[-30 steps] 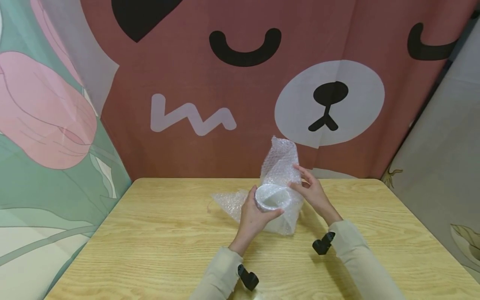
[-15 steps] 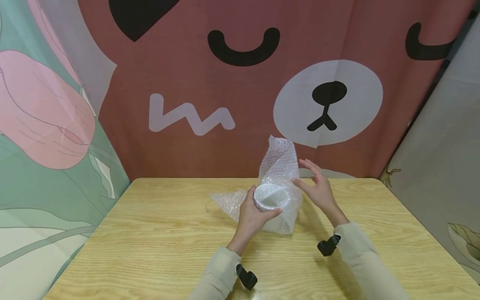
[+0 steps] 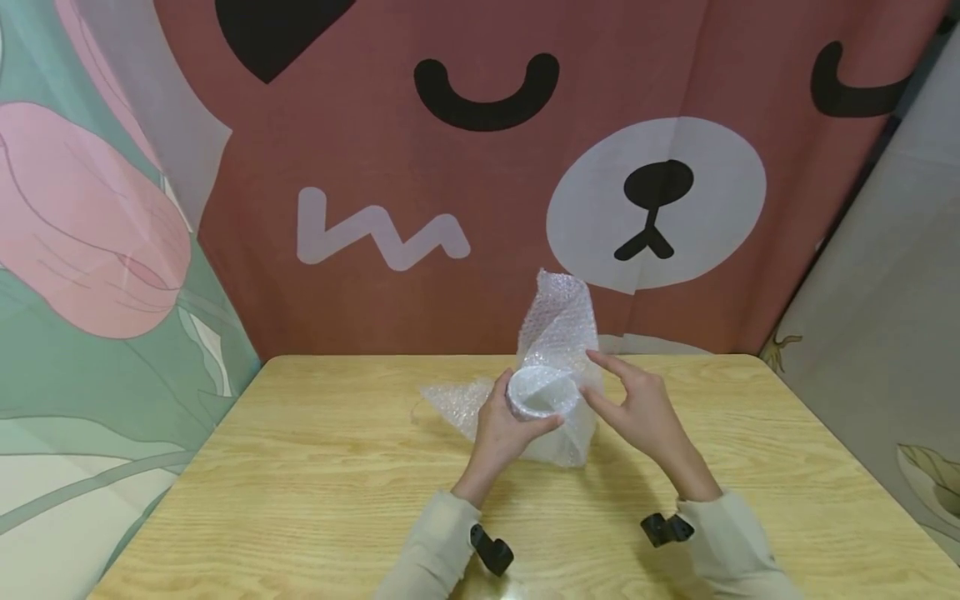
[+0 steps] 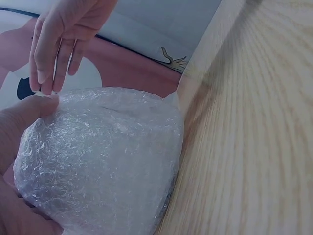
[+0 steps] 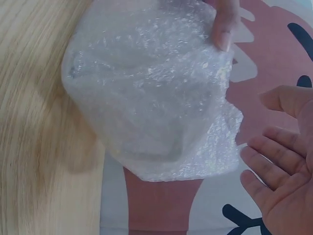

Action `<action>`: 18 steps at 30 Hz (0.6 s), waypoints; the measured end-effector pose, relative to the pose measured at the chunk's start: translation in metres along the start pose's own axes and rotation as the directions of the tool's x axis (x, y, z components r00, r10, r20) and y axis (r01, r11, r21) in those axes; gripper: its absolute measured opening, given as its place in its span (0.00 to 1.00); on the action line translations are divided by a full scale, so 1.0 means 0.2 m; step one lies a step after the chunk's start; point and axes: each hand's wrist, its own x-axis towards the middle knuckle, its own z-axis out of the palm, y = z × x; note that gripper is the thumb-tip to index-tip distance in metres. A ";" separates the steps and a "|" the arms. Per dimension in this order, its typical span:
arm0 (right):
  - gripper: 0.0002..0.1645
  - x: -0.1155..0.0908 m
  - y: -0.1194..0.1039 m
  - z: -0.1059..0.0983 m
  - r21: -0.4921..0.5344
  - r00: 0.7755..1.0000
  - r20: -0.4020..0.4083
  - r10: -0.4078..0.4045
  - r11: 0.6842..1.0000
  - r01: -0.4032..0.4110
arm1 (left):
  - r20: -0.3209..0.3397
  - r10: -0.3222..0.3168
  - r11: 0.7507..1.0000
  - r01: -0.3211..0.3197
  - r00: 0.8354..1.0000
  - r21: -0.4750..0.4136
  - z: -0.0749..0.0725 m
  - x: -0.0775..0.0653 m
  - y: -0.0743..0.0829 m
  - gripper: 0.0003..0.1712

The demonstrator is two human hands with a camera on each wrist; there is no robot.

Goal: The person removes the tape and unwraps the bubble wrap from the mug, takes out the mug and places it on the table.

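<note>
A round, hollow, whitish thing (image 3: 538, 390) stands on the table, wrapped in bubble wrap (image 3: 558, 329). One tall flap of the wrap rises behind it, and a pointed end lies on the table to the left. My left hand (image 3: 504, 429) grips the wrapped thing from the left, thumb on the near rim. At its right side is my right hand (image 3: 645, 408), fingers extended. The right wrist view has this hand (image 5: 288, 181) apart from the wrap (image 5: 146, 98), holding nothing. What lies under the layers is hidden.
The wooden table (image 3: 315, 475) meets a brown curtain (image 3: 375, 308) with a bear's face at the back. Patterned cloths hang to the left (image 3: 90, 367) and right (image 3: 877, 333). Small black cameras (image 3: 491, 550) are strapped at both cuffs.
My right hand has let go of the wrap's upper flap and moved down and toward me on the right. The left hand keeps its grip in the same place.
</note>
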 end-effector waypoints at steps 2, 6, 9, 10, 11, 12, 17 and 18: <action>0.29 0.00 -0.01 -0.01 -0.007 1.000 0.002 -0.006 1.000 0.006 | 0.003 -0.005 1.000 0.005 1.000 -0.002 0.00 0.00 0.00 0.60; 0.27 0.00 -0.01 -0.01 -0.023 0.999 -0.008 -0.040 0.999 0.040 | 0.005 -0.007 1.000 0.007 1.000 -0.006 0.00 0.00 0.00 0.60; 0.25 0.00 -0.01 0.00 -0.024 0.998 -0.009 -0.061 0.998 0.061 | 0.007 -0.006 1.000 0.006 1.000 -0.011 -0.01 0.00 0.00 0.59; 0.24 0.00 -0.01 0.00 -0.021 0.998 -0.006 -0.065 0.998 0.065 | 0.008 -0.006 1.000 0.006 1.000 -0.011 -0.01 0.00 0.00 0.59; 0.24 0.00 -0.01 0.01 -0.018 0.998 -0.003 -0.070 0.997 0.070 | 0.009 -0.005 1.000 0.005 1.000 -0.013 -0.01 0.00 0.00 0.59; 0.23 -0.01 0.00 0.01 -0.016 0.997 -0.002 -0.076 0.997 0.076 | 0.010 -0.003 1.000 0.003 1.000 -0.014 -0.01 0.00 0.00 0.59; 0.19 -0.03 -0.01 0.03 -0.028 0.996 -0.005 -0.094 0.995 0.094 | 0.015 0.008 1.000 -0.008 1.000 -0.014 -0.01 0.00 0.00 0.58; 0.18 -0.03 -0.01 0.03 -0.033 0.995 -0.006 -0.098 0.995 0.097 | 0.015 0.010 1.000 -0.010 1.000 -0.013 -0.01 0.00 0.00 0.58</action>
